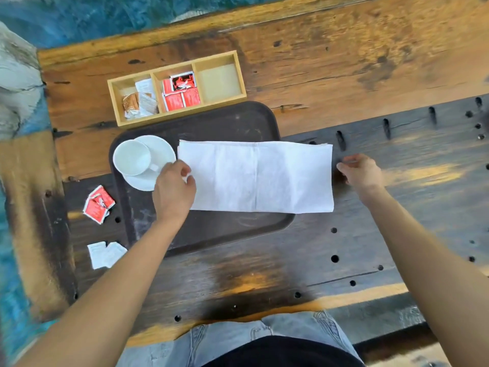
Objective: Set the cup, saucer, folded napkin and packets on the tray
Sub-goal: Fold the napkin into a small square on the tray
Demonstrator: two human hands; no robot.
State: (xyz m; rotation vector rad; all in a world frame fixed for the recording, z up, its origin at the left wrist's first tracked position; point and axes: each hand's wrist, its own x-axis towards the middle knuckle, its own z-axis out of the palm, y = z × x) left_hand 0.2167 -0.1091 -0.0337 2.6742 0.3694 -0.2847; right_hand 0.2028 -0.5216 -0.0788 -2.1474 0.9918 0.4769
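You're looking down on a weathered wooden bench (pixel 344 62), amber planks at the far side, darker charred boards nearer you, dotted with round holes and slots. Bright daylight falls across the grain. Beyond the bench's far and left edges there's a blurred blue-green floor (pixel 79 17).

Rough wooden table (pixel 344 75), paper napkin (pixel 254 176)

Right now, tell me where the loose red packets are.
In the head view, the loose red packets lie on the wooden table, just left of the dark brown tray, above two white packets.
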